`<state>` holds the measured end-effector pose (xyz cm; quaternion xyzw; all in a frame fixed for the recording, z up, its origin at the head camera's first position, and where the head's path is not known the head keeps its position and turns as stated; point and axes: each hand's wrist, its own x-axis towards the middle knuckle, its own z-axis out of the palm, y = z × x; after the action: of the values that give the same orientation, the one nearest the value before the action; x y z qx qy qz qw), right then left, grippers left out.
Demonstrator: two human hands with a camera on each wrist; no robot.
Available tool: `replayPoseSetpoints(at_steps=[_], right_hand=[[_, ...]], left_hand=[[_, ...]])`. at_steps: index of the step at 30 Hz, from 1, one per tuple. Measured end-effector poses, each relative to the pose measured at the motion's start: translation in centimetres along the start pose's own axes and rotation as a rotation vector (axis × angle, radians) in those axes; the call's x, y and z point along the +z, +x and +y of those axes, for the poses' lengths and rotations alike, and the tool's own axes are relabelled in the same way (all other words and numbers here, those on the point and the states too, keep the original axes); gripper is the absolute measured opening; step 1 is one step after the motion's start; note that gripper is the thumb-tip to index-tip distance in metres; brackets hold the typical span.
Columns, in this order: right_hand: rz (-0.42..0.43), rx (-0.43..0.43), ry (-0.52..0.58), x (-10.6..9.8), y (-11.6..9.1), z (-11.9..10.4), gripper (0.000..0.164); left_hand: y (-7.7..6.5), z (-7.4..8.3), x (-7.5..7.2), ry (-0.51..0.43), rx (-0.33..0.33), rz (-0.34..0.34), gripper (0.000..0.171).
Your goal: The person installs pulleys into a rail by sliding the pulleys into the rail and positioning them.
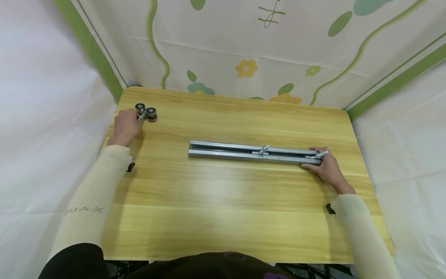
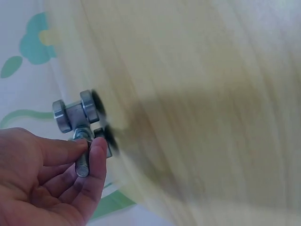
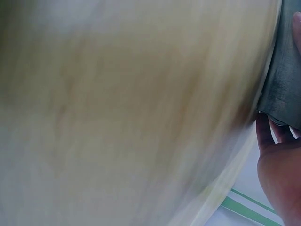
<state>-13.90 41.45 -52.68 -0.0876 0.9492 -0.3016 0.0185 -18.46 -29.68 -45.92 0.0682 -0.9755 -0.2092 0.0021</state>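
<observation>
At the table's far left corner, my left hand (image 1: pixel 127 126) pinches the threaded bolt of a roller trolley (image 1: pixel 148 112) between thumb and fingers. In the left wrist view, the trolley's metal wheels (image 2: pixel 60 116) stand beyond the fingertips, and the bolt points back toward the palm. On the right, my right hand (image 1: pixel 329 168) grips the right end of a slotted metal rail (image 1: pixel 226 152), thumb and fingers on opposite sides. Two bolts stick up from its slot, a middle bolt (image 1: pixel 264 149) and an end bolt (image 1: pixel 320 155). The right wrist view shows only part of the rail (image 3: pixel 284 80).
The wooden table (image 1: pixel 209 221) has rounded back corners. A white patterned curtain (image 1: pixel 216 46) hangs right behind it, with white sheets (image 1: pixel 35 97) at both sides. The wearer's lap (image 1: pixel 209 267) is at the front edge.
</observation>
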Motion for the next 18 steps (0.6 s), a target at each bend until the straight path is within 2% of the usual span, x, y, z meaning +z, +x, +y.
replayPoseSetpoints(at_steps=[5,12,18], right_hand=[[-0.007,0.005,-0.003,0.1,0.0,0.3,0.077],[-0.014,0.006,0.007,0.2,0.1,0.4,0.079],[-0.013,0.018,0.009,0.2,0.0,0.5,0.078]], left_hand=[[0.0,0.4,-0.7,-0.003,0.033,-0.004,0.027],[0.1,1.4,-1.6,0.054,0.072,0.007,0.024],[0.7,2.5,-2.3,0.086,0.127,0.03,0.029]])
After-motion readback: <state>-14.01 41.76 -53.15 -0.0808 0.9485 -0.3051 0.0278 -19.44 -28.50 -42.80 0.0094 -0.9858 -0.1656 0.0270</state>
